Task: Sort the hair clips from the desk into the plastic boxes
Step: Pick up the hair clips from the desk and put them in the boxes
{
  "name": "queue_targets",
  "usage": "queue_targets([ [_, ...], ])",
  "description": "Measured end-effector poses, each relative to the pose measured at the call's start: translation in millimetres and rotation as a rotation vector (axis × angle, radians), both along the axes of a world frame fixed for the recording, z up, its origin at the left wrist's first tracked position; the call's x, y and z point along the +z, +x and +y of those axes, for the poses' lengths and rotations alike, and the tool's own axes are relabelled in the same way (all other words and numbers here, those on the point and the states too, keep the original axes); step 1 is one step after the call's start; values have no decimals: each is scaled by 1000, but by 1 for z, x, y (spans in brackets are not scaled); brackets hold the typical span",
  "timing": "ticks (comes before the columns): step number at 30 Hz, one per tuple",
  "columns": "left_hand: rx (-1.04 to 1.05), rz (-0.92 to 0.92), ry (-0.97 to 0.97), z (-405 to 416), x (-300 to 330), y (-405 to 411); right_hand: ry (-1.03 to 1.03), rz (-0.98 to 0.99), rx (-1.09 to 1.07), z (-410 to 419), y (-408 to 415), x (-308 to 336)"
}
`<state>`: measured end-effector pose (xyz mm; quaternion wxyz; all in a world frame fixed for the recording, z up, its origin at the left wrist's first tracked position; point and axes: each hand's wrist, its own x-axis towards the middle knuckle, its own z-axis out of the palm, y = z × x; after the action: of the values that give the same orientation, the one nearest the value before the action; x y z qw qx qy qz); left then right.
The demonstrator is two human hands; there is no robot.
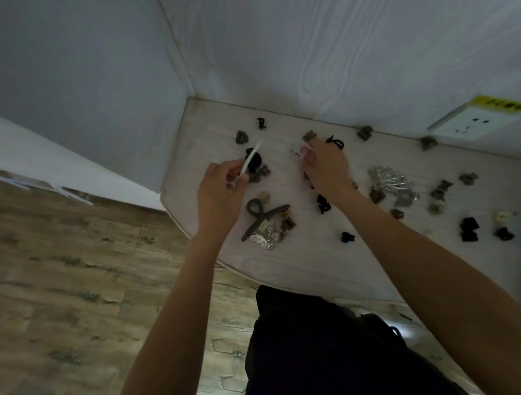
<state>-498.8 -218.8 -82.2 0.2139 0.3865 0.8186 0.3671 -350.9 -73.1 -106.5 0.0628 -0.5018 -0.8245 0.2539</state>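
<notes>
Dark clothing of the person fills the bottom of the view, with two bare forearms reaching up from it over a white wood-grain desk. On the left, the left hand pinches a thin white stick-like piece between thumb and fingers, holding it slanted just above a black clip. To its right, the right hand rests with curled fingers over the desk, a small pale piece showing at its fingertips; what that piece is cannot be told. A black looped clip lies just beyond its knuckles.

Hair clips are scattered across the desk: a large grey loop-shaped clip below the left hand, touching a silver leaf-shaped clip; a bigger silver ornament clip right of the right wrist; small brown, olive and black claw clips elsewhere. A white wall socket with a yellow label sits on the wall behind the desk. Wood-pattern floor lies to the left.
</notes>
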Motion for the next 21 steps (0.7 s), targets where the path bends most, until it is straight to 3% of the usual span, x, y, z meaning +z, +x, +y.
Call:
queue_targets([
  [6, -60, -210, 40, 1, 15, 55, -163, 202, -230, -39, 97, 40],
  [10, -279, -257, -12, 12, 17, 98, -377, 233, -388, -78, 165, 51],
  [15, -602, -239, 6, 29, 30, 164, -250, 170, -569, -103, 261, 70],
  [18, -825, -140, 59, 44, 43, 217, -111, 100, -695, -103, 325, 83],
  [21, -1010, -41, 58, 62, 47, 284, 83, 7, -676, -94, 386, 89],
])
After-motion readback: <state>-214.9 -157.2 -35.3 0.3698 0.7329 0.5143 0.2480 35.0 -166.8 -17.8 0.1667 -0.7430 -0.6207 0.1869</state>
